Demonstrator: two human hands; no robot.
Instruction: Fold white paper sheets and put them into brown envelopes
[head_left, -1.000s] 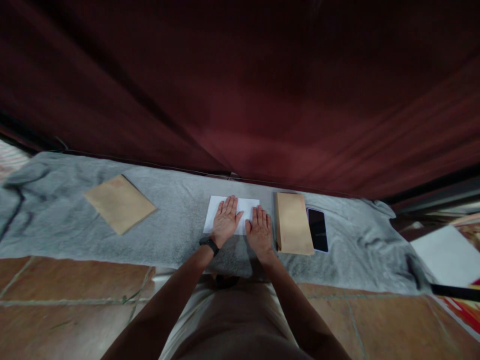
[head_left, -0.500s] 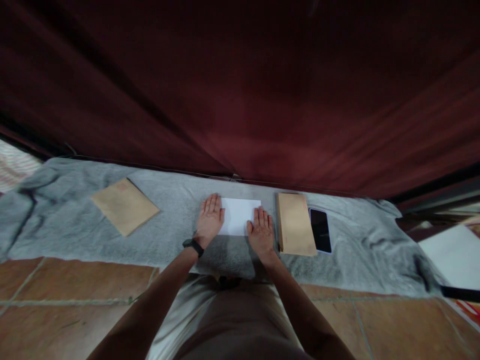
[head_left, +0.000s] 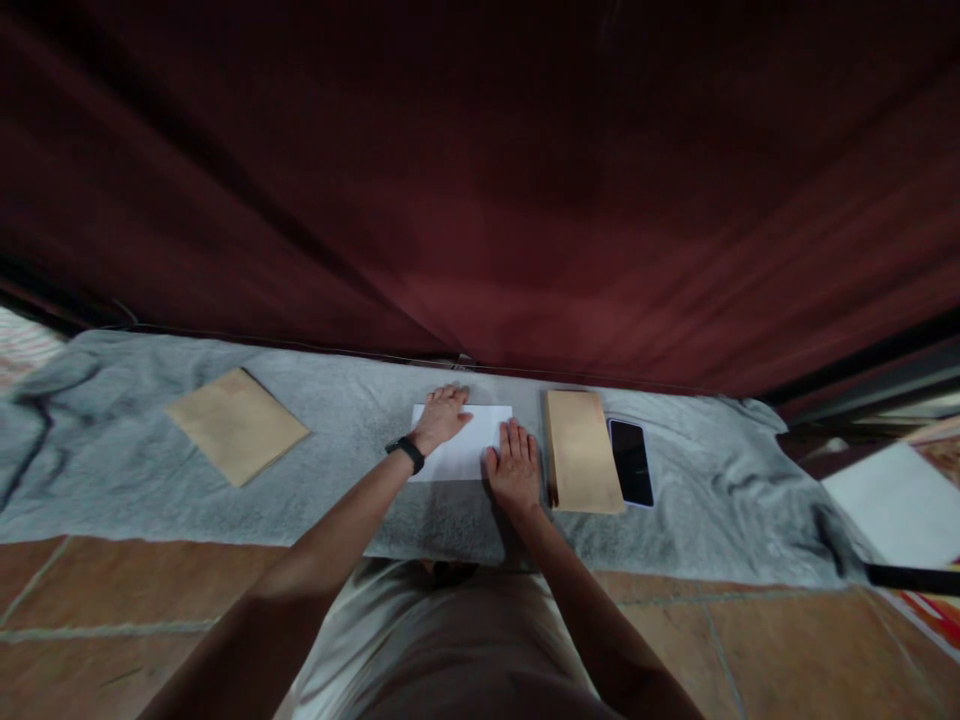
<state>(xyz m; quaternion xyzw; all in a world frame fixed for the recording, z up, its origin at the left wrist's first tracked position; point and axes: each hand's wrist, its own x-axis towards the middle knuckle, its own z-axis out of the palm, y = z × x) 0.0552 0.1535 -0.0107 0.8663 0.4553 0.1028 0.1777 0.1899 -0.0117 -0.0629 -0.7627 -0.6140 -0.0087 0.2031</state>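
While the right hand (head_left: pixel 513 470) lies flat, fingers together, on a white paper (head_left: pixel 469 452), the left hand (head_left: pixel 442 415) presses its far edge, fingers loosely spread, atop a grey towel (head_left: pixel 352 440).

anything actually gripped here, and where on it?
Nothing is gripped. Both hands lie flat on the white paper: left hand on its far left corner, right hand on its near right edge, pinning it to the grey towel.

A white sheet of paper (head_left: pixel 466 455) is lying on a grey towel (head_left: pixel 337 470), with tan envelopes at nine (head_left: pixel 236 425) and three o'clock (head_left: pixel 581 465). A black phone (head_left: pixel 630 462) is showing beside them, terracotta floor tiles (head_left: pixel 135 600) below, a dark maroon curtain (head_left: pixel 480 180) above.
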